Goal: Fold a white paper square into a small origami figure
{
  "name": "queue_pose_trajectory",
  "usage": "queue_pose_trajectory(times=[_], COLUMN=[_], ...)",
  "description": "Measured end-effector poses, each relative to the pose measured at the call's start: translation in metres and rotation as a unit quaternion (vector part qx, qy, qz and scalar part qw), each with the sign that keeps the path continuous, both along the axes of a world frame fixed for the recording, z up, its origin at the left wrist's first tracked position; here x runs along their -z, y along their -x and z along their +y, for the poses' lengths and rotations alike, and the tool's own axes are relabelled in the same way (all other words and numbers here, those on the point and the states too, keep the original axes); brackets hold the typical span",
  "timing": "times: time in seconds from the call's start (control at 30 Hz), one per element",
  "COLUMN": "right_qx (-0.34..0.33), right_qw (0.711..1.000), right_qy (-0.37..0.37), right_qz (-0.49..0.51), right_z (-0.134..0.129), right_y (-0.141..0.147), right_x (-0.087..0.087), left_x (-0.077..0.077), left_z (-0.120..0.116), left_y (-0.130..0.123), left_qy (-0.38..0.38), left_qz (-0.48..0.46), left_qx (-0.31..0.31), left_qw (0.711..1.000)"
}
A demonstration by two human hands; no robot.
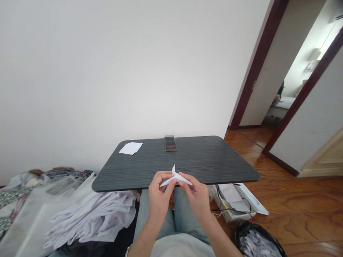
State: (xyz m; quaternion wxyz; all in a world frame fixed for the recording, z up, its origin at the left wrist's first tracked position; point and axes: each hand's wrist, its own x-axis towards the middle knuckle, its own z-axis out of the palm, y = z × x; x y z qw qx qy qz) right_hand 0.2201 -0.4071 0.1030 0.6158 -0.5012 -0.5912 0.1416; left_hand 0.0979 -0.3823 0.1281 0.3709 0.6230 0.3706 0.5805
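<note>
Between my two hands is a piece of folded white paper [176,177], with one narrow point sticking up and a wing-like flap to each side. My left hand [161,192] pinches its left flap between thumb and fingers. On the other side, my right hand [196,193] grips the right flap the same way. Both hands are closed on the paper at the near edge of the dark table [208,157], above my lap. Part of each flap is hidden behind my fingers.
White paper sheets [131,148] lie at the table's far left, and a phone [170,143] at its far middle. Folded white cloth [92,218] is piled at left. To the lower right are a white box [234,204] with cables and a black bag [256,243] of paper scraps.
</note>
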Motion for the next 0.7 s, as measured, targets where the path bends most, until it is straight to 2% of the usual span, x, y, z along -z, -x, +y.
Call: queue_pose_trajectory(times=[0.27, 0.43, 0.7], right_qx=[0.013, 0.035, 0.03], right_qw=[1.0, 0.998, 0.996], right_qy=[0.007, -0.022, -0.041], right_qz=[-0.003, -0.042, -0.07], right_z=[-0.0028, -0.0042, -0.0041], right_y=[0.0006, 0.0022, 0.0036], right_x=[-0.0028, -0.0063, -0.0058], left_x=[-0.006, -0.0072, -0.0054], left_z=[-0.0041, -0.0052, -0.0056], left_y=[-0.0013, -0.0033, -0.0087], left_qy=[0.021, 0.037, 0.059], left_qz=[-0.029, -0.058, -0.112], left_qx=[0.023, 0.032, 0.012], left_qw=[0.999, 0.997, 0.992])
